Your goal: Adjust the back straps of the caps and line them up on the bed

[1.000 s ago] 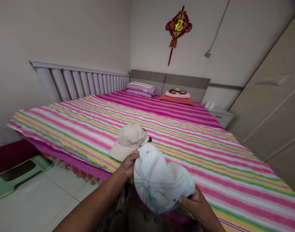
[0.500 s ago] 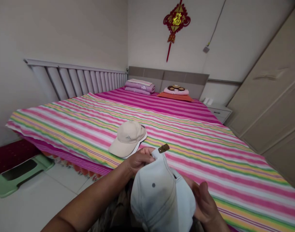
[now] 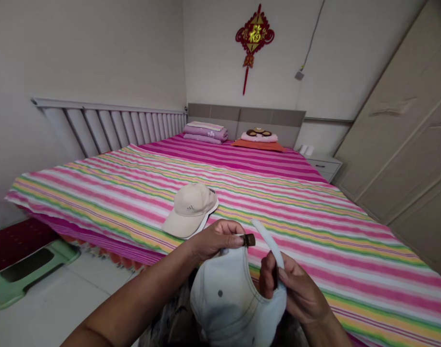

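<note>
"What do we have on the far side?"

"We see a pale wall (image 3: 213, 67), a red and gold ornament (image 3: 255, 36) hanging on it and, right of that, a small grey box (image 3: 299, 76) on a cord. Below stands a grey-brown headboard (image 3: 267, 120)."

"And to our left?"

"A white radiator (image 3: 117, 126) along the left wall (image 3: 97, 48). Nearer, we find a green stool (image 3: 59, 252) on light floor tiles (image 3: 79, 299)."

"The middle?"

"The bed (image 3: 224, 156): magenta stripes far, a many-coloured striped cloth (image 3: 97, 185) near, folded bedding (image 3: 206, 133) by the headboard."

"Right?"

"A pale nightstand (image 3: 324, 167), far, then beige panels (image 3: 401, 140) nearer us. The light looks dim throughout."
</note>
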Demonstrator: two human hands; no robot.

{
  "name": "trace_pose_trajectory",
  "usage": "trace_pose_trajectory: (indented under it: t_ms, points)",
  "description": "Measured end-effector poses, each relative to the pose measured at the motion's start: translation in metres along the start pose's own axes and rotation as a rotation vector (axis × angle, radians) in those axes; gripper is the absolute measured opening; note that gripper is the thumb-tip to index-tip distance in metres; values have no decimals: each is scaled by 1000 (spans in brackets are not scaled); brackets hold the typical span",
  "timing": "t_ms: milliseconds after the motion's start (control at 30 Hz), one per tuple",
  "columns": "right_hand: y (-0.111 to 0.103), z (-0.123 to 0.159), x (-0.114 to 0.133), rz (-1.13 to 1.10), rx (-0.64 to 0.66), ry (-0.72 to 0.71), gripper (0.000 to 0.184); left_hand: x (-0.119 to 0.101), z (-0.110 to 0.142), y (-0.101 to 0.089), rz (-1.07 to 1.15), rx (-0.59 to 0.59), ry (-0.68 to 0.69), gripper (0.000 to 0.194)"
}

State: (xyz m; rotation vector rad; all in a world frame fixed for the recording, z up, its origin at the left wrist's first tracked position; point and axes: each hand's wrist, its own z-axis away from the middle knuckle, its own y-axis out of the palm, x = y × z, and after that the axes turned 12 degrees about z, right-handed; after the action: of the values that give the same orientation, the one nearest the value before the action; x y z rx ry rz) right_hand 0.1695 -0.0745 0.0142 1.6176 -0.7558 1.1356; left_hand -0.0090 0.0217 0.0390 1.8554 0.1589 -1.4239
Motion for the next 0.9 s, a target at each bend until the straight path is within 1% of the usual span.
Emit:
trace_pose_trajectory:
  t_ms: [67,167,300,400,500,600,700,800,900]
  points:
    - [3,1,1,14,-29,-3,22,-2,0,1,3,29,9,29]
    - [9,2,6,48,-19,-27,22,-3,0,3,19,77,29,26]
    - [22,-3,14,39,-36,-63,20,-1,-2,5,68,106,66,19]
    - [31,-9,18,51,-80,-57,22,1,-1,6,101,112,61,24]
    - [36,-16,19,164,-170,-35,23,2,-1,7,139,98,43,33]
    - [38,-22,19,337,-292,-27,28,3,-2,8,188,74,39,32]
    - [40,-26,19,468,-367,-27,30,3,-3,10,171,73,68,34]
    - [40,-27,18,490,-362,-4,29,2,-2,10,74,51,94,34]
    - [40,-27,17,392,-315,29,28,1,2,10,6,57,79,33]
